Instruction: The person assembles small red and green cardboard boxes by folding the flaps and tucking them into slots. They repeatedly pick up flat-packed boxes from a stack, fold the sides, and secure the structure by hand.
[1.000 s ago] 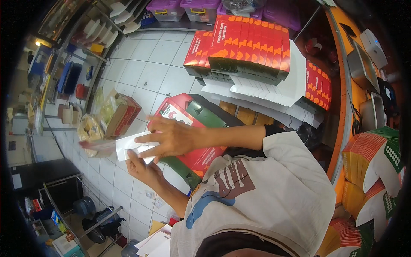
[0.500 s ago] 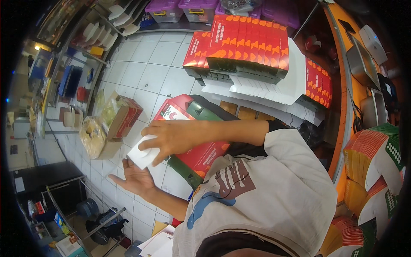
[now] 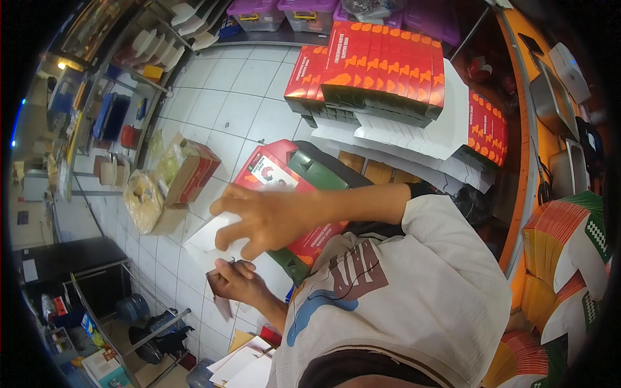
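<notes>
My right hand (image 3: 262, 220) reaches across from the right, its bent fingers gripping a white card piece (image 3: 206, 238). Just below it, my left hand (image 3: 236, 281) has its fingers curled at the card's lower edge. A dark reddish-brown flap (image 3: 221, 306) hangs beside the left hand; whether it belongs to the same card, I cannot tell. Under my right forearm lies a flat red and green printed carton (image 3: 315, 169), partly covered by the arm. Its lower part rests against my shirt.
Red printed cartons (image 3: 385, 68) stand stacked at the back right, above white carton flaps (image 3: 414, 132). An open cardboard box (image 3: 194, 178) and a plastic-wrapped bundle (image 3: 143, 202) sit on the tiled floor. Folded cartons (image 3: 559, 226) line the right; white papers (image 3: 249, 365) lie near my left side.
My left hand has gone from spread and empty to curled at the card. The right hand has shifted slightly, and the white card is tilted differently, with a reddish-brown flap now showing.
</notes>
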Demonstrator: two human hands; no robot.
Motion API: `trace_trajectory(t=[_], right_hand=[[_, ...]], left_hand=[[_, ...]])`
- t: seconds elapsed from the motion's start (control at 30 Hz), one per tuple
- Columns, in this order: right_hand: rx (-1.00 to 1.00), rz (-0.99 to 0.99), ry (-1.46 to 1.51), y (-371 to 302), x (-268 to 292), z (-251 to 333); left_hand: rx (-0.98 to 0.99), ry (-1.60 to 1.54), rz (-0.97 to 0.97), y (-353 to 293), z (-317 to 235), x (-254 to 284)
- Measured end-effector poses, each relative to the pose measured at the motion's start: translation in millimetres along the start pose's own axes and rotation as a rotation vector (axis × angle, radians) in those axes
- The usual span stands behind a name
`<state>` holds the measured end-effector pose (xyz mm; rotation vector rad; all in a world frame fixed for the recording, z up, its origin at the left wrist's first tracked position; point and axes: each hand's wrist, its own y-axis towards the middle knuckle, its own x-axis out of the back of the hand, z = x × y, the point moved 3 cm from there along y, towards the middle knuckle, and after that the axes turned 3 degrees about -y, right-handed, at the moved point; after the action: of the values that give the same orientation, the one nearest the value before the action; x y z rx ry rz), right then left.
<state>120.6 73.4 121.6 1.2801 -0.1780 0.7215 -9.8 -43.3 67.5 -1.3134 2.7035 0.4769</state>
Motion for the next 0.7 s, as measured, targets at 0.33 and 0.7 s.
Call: trace_trajectory(t=[0.33,0.7], right_hand=[[-0.235,-0.128,0.063,20.4,-1.8,-25.0],[-0.615,0.058,0.206,-27.3,-19.6,-77.5]], left_hand=[[-0.057,-0.023,0.368,20.7,12.9,-0.6],[0.234,0.275,0.844,19.9,82.5,41.2]])
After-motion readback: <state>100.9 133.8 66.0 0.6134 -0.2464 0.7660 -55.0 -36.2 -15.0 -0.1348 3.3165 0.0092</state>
